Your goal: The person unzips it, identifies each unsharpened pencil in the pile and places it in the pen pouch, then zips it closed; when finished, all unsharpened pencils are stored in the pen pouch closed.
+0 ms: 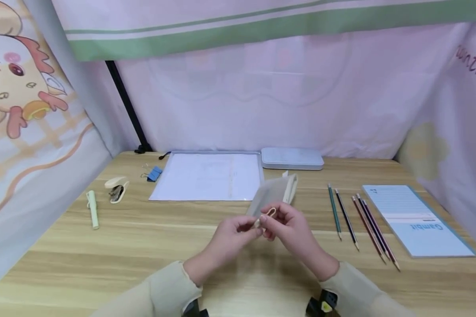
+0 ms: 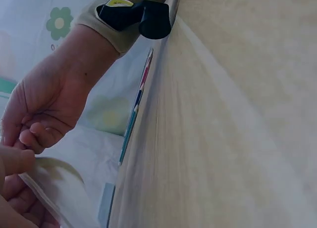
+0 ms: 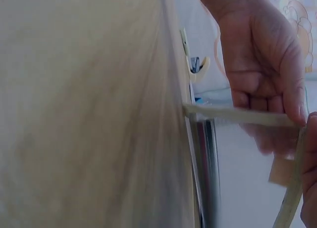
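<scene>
A translucent pouch (image 1: pixel 270 190) with cream edging stands tilted above the table, its near corner between my two hands. My left hand (image 1: pixel 231 235) pinches that corner between thumb and fingers. Close beside it, my right hand (image 1: pixel 291 231) pinches a small tan loop (image 1: pixel 272 212), probably a zipper pull, at the same corner. In the right wrist view the cream edging (image 3: pixel 247 115) runs to the left thumb, and left fingers show through the clear side. The left wrist view shows the right hand's curled fingers (image 2: pixel 39 136) beside the pouch (image 2: pixel 67 196).
Several pencils (image 1: pixel 365 224) and a light blue notepad (image 1: pixel 416 220) lie at right. A white sheet in a clear holder (image 1: pixel 202 176) and a pale blue flat case (image 1: pixel 292 158) are behind. At left are a blue binder clip (image 1: pixel 154 174), a stapler (image 1: pixel 118 189) and a pale green pen (image 1: pixel 92 210).
</scene>
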`<state>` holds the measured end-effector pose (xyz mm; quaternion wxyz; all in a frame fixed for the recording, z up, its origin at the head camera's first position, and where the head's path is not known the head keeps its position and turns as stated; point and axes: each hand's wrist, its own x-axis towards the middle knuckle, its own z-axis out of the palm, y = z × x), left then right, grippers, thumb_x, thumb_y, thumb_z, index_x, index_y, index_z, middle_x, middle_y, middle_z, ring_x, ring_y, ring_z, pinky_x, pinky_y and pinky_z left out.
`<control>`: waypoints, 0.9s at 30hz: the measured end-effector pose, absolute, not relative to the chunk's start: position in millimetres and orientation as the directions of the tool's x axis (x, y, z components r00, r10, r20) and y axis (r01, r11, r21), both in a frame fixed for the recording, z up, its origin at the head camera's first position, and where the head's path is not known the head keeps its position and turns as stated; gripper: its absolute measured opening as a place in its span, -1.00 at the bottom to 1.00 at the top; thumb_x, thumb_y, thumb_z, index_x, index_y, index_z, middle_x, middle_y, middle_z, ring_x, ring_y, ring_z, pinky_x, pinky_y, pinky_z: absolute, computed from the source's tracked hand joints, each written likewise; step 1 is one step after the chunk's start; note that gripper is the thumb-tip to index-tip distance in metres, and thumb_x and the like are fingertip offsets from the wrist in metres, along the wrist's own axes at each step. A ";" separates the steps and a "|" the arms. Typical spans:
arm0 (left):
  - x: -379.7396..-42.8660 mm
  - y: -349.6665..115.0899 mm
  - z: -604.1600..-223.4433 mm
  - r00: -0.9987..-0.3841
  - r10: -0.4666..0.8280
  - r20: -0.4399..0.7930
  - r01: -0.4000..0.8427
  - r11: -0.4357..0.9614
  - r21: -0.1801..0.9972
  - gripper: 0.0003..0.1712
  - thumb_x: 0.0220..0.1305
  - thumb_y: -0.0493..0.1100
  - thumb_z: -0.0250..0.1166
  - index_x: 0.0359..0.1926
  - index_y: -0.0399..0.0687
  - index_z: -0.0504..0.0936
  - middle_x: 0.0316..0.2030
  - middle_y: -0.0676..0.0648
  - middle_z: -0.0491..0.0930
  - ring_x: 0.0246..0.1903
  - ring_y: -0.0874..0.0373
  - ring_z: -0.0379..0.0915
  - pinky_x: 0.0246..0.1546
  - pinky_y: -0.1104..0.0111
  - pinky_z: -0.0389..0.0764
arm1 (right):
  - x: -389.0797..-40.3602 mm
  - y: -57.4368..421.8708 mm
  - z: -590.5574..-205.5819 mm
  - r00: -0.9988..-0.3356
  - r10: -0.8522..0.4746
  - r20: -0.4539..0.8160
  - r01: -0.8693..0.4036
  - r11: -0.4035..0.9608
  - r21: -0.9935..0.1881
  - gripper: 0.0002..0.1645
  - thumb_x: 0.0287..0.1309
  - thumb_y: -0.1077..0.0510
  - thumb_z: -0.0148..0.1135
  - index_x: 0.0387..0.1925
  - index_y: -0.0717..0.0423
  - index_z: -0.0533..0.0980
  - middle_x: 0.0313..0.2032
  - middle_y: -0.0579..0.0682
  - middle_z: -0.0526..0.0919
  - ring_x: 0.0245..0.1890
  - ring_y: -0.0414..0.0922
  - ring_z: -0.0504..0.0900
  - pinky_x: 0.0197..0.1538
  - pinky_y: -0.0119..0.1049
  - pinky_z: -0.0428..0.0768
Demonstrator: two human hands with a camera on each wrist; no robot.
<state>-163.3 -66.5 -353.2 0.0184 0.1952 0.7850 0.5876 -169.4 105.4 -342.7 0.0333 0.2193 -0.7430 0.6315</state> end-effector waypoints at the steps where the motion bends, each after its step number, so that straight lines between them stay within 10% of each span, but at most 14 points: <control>1: -163.8 -65.9 -354.4 -0.927 0.317 0.201 0.279 0.224 0.934 -0.75 0.15 -0.24 0.28 -0.13 -0.21 0.65 -0.31 -0.13 0.65 -0.40 0.27 0.45 -0.36 0.48 0.50 | -171.2 106.2 -342.5 -0.905 -0.281 0.320 -0.363 0.117 -0.924 -0.77 0.15 0.29 0.18 -0.18 0.37 0.46 -0.51 0.14 0.54 -0.61 -0.23 0.54 -0.53 -0.34 0.60; 5: -163.7 -63.8 -357.0 -0.940 0.273 0.204 0.263 0.198 0.944 -0.79 0.19 -0.27 0.24 -0.18 -0.27 0.67 -0.54 -0.08 0.51 -0.59 0.31 0.22 -0.58 0.53 0.28 | -180.2 113.0 -340.5 -0.919 -0.265 0.293 -0.345 0.178 -0.922 -0.74 0.13 0.30 0.20 -0.14 0.33 0.45 -0.56 0.09 0.51 -0.66 -0.24 0.49 -0.58 -0.38 0.55; 16: -164.2 -73.6 -351.6 -0.963 0.200 0.180 0.201 0.092 0.975 -0.80 0.21 -0.29 0.21 -0.17 -0.31 0.64 -0.19 -0.22 0.64 -0.29 0.27 0.49 -0.24 0.48 0.56 | -204.0 153.6 -339.6 -0.973 -0.106 0.206 -0.228 0.266 -0.937 -0.72 0.11 0.26 0.23 -0.14 0.29 0.44 -0.60 -0.08 0.50 -0.66 -0.24 0.48 -0.55 -0.37 0.56; 27: -175.9 -102.7 -347.8 -0.986 0.037 0.161 0.165 0.182 0.969 -0.88 0.28 -0.29 0.13 -0.33 -0.29 0.56 -0.47 -0.07 0.50 -0.52 0.23 0.29 -0.56 0.52 0.34 | -209.9 201.3 -348.6 -0.983 -0.004 0.184 -0.172 0.377 -0.910 -0.74 0.15 0.23 0.20 -0.21 0.34 0.41 -0.64 -0.14 0.47 -0.66 -0.26 0.48 -0.56 -0.38 0.54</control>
